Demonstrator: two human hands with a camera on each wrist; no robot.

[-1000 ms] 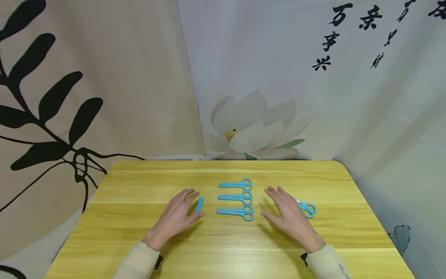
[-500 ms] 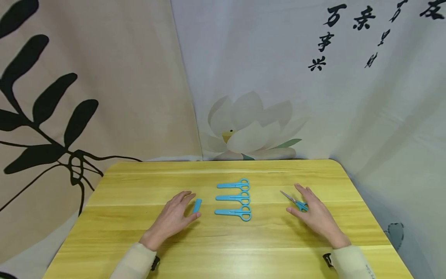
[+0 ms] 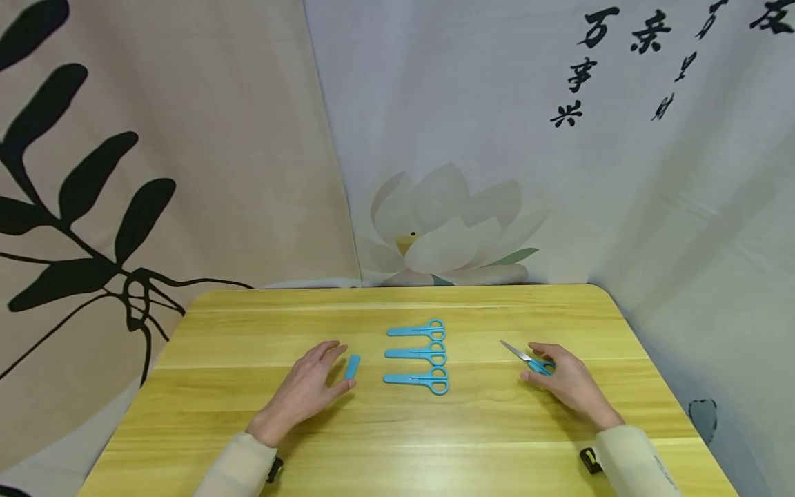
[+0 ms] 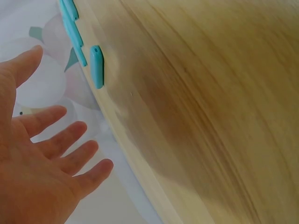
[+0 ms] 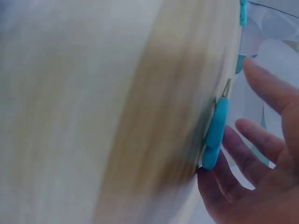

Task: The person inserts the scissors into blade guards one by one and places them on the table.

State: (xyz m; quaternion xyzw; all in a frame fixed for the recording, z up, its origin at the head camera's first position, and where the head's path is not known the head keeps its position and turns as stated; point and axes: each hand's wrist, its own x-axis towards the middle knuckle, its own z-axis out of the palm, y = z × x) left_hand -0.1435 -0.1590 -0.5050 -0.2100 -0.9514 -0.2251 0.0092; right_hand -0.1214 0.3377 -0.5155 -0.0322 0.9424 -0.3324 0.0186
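Small scissors with blue handles and bare metal blades lie right of centre, their tips toward the upper left. Over their handles, my right hand has its fingertips right at the loops; in the right wrist view the thumb stands apart from the blue handle. My left hand hovers with spread fingers beside a loose blue blade cover, holding nothing. Between the hands lie three pairs of covered blue scissors in a column: a far pair, a middle pair and a near pair.
Everything lies on a wooden table with rounded far corners. Behind it hangs a pale curtain printed with a lotus, dark leaves and brushed characters. A dark strap shows at the right sleeve.
My right hand has moved right from beside the covered scissors to the bare scissors, then lowered and drawn its fingers in around the handles. The left hand stays by the cover.
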